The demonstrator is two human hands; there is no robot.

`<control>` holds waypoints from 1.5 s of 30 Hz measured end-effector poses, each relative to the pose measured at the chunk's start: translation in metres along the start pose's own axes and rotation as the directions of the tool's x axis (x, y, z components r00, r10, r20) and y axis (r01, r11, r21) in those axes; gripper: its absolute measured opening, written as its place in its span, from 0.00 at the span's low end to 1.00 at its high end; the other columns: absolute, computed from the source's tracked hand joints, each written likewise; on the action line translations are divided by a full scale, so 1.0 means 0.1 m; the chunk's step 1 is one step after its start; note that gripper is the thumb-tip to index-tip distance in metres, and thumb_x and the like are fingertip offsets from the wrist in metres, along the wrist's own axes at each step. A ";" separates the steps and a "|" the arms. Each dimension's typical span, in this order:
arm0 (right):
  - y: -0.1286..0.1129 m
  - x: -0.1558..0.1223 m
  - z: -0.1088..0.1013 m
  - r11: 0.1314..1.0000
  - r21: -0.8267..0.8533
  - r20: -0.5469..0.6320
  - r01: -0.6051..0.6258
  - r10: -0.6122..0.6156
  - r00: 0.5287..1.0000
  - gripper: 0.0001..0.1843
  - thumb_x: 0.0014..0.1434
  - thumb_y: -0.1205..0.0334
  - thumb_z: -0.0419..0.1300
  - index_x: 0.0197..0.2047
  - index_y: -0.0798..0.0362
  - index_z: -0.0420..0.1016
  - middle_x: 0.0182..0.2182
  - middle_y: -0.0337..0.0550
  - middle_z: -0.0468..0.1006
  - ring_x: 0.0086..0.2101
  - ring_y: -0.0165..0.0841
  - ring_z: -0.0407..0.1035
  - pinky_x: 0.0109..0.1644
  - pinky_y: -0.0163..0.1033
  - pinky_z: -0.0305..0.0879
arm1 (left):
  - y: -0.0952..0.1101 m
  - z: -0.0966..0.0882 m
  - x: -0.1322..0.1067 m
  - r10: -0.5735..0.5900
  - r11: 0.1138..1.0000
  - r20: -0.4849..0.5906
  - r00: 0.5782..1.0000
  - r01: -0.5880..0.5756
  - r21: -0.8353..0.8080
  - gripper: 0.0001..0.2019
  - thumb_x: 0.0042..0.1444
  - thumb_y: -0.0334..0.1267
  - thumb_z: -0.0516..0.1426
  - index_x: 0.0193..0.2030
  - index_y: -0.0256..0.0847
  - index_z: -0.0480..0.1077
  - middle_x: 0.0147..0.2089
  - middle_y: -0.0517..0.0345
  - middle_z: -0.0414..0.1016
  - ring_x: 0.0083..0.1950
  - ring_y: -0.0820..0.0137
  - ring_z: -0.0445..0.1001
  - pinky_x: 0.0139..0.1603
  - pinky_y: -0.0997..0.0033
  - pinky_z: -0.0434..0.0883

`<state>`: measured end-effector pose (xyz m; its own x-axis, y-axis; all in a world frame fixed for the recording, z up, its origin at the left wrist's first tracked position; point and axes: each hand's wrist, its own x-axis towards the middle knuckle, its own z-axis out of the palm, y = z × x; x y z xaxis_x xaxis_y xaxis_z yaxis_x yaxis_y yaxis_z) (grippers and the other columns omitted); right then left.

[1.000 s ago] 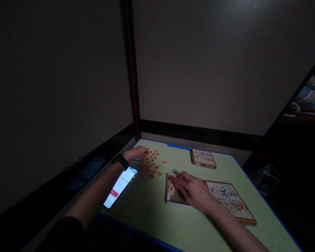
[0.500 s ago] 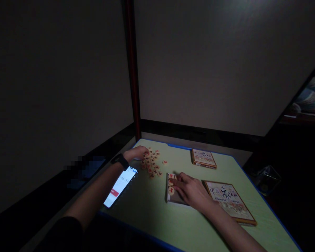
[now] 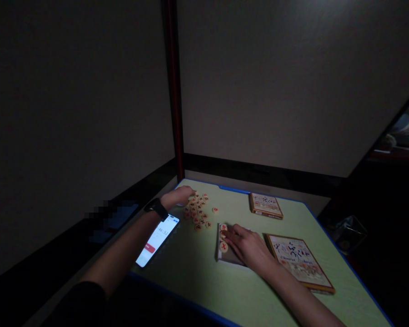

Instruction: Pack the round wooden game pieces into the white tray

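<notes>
A loose pile of round wooden Chinese chess pieces (image 3: 199,211) with red and black characters lies on the table. My left hand (image 3: 183,195), a dark watch on its wrist, is at the pile's far left edge. Its fingers are closed at the tips around a piece, mostly hidden. My right hand (image 3: 247,245) rests over a shallow open box (image 3: 233,255) nearer to me. Its fingertips are on a chess piece in the box's left row. A red-marked piece (image 3: 223,246) lies flat in that row, with another just beyond the fingers.
A lit phone (image 3: 157,240) showing a timer lies under my left forearm. Two Chinese chess boxes lie on the right: a large one (image 3: 298,261) beside my right wrist and a smaller one (image 3: 266,205) farther back. The green table (image 3: 191,277) has a blue edge; walls stand behind it.
My left hand has shifted slightly away and to the right along the pile's edge, its fingers drawn more together. My right hand stays at the box.
</notes>
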<state>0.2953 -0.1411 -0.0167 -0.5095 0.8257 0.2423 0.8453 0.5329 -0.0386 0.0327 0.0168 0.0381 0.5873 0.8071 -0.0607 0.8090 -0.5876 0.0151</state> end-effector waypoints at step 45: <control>0.18 0.02 -0.18 0.982 -0.071 0.074 -0.173 0.178 0.981 0.09 0.66 0.68 0.50 0.40 0.56 0.71 0.38 0.49 0.75 0.40 0.38 0.68 0.43 0.39 0.60 | 1.52 0.51 -0.53 0.106 0.970 -0.213 0.971 -0.148 -0.192 0.10 0.60 0.46 0.55 0.38 0.43 0.72 0.44 0.53 0.69 0.45 0.65 0.70 0.43 0.64 0.65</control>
<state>0.3124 -0.1336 0.0010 -0.3609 0.9190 0.1588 0.9301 0.3672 -0.0113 0.1236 -0.1183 -0.0072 0.6610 0.7341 0.1555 0.7027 -0.6782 0.2149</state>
